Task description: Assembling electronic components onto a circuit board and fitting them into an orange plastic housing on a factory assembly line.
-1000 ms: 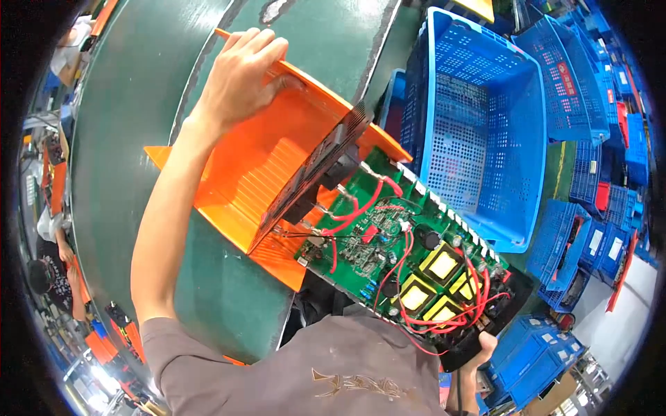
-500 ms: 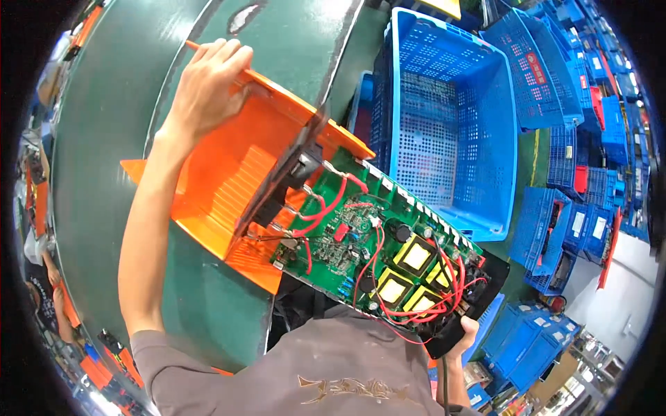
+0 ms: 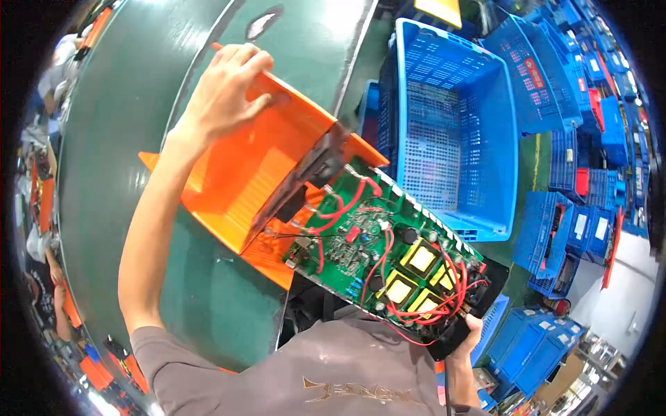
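My left hand point(image 3: 232, 93) grips the far upper edge of an orange plastic housing point(image 3: 236, 187), fingers over the rim and thumb stretched along the inside wall. A green circuit board point(image 3: 340, 239) with yellow-wrapped transformers point(image 3: 420, 256) and red wires point(image 3: 458, 291) sits partly in the housing's open near end. A dark panel point(image 3: 302, 173) stands across the housing at the board's far end, slightly blurred. Low at the right, my right hand point(image 3: 473, 334) holds the black end panel point(image 3: 492, 281) of the board assembly; most of its fingers are hidden underneath.
A green-topped table point(image 3: 104, 208) lies under the housing and to the left. Beside it on the right stands a large blue perforated crate point(image 3: 510, 152), with more blue crates point(image 3: 538, 229) stacked beyond. At the far left edge, another person's arm point(image 3: 59, 291) shows.
The housing, board and both hands sit slightly farther right in view, as does the table. My left thumb has straightened along the inside wall. The dark panel appears more tilted.
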`<state>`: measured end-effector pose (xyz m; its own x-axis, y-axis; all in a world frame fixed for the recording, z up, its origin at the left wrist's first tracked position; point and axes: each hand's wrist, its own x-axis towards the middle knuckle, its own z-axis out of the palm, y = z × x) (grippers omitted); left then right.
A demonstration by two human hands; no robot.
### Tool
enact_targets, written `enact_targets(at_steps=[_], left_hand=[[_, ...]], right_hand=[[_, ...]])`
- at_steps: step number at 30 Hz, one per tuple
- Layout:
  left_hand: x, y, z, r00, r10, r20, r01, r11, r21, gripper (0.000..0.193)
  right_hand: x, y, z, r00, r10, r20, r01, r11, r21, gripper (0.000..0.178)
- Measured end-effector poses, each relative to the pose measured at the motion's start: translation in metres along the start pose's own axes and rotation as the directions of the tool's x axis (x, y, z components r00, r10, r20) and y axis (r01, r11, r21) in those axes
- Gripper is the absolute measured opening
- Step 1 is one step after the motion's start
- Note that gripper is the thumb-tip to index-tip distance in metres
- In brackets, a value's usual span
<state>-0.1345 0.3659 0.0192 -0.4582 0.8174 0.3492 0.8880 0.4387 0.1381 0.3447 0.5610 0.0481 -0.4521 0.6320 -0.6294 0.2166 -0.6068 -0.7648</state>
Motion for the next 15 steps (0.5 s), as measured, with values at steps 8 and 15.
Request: enact_targets(at_steps=[8, 15], left_hand=[[-0.081, 0.015, -0.042, 0.774, -0.476, -0.418, 0.543, 0.838, 0.052, 0.043], [-0.149, 0.020, -0.023, 0.173, -0.969, -0.178, 0.706, 0.248, -0.663, 0.094]], right_hand=[[0.005, -0.003, -0.005, 0.989, -0.009, 0.150, -0.002, 0.997, 0.074, 0.066], [0.013, -0.008, -0.009, 0.938, 0.057, 0.342, -0.071, 0.997, 0.030, 0.069]])
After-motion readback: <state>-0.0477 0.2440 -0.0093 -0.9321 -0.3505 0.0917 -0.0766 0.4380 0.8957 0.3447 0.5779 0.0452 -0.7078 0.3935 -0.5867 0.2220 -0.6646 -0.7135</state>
